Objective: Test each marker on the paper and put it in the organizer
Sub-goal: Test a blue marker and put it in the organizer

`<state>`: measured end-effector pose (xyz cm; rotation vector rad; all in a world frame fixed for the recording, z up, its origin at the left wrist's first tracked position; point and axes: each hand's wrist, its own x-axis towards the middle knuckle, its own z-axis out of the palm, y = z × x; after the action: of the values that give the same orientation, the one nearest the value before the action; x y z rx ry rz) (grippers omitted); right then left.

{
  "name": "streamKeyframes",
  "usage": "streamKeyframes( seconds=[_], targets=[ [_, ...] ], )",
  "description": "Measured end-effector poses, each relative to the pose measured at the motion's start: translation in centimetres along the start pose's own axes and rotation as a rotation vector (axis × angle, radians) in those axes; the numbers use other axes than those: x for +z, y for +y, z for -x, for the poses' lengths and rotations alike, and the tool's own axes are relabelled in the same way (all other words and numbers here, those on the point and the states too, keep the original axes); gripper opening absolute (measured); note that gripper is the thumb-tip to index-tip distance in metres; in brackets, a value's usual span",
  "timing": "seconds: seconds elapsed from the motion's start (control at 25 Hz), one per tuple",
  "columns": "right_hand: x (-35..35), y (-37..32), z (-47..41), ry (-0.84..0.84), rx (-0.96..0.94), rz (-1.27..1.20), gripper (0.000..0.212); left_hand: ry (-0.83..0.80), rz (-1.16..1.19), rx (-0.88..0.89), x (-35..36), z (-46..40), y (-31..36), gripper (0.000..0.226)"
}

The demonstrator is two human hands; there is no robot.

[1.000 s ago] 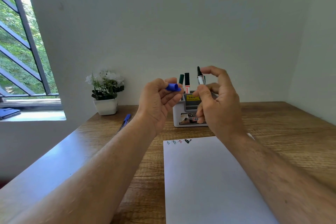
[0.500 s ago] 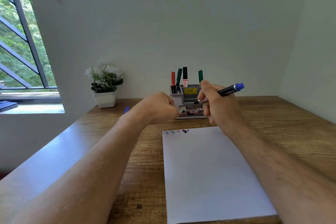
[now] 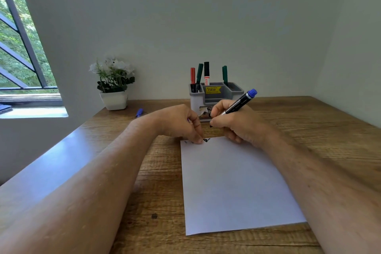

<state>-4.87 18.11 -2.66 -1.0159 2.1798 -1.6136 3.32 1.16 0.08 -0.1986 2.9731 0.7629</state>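
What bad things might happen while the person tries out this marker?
The marker is uncapped, so its tip could ink the right hand or the wooden table. The left hand presses the paper right beside a fresh mark and may smear it.

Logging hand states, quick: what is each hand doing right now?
Left hand: fingertips press the paper; whether it holds anything cannot be told.
Right hand: grips the marker.

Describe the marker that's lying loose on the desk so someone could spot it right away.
Start at the white flower pot by the wall on the wooden desk. Just right of it lies a blue marker, partly hidden behind the left forearm. Unlike the others, it lies flat rather than standing in the grey organizer.
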Motion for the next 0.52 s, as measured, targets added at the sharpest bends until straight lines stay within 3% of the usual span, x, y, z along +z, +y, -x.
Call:
streamKeyframes(
  seconds=[0.32, 0.52],
  targets=[
    [0.02, 0.65, -0.41, 0.023, 0.023, 0.231, 0.018, -0.06, 0.056, 0.035, 0.35, -0.31, 0.0, 0.015],
    [-0.02, 0.94, -0.66, 0.004, 0.003, 0.234, 0.023, -0.066, 0.056, 0.021, 0.34, -0.48, -0.06, 0.015]
  ],
)
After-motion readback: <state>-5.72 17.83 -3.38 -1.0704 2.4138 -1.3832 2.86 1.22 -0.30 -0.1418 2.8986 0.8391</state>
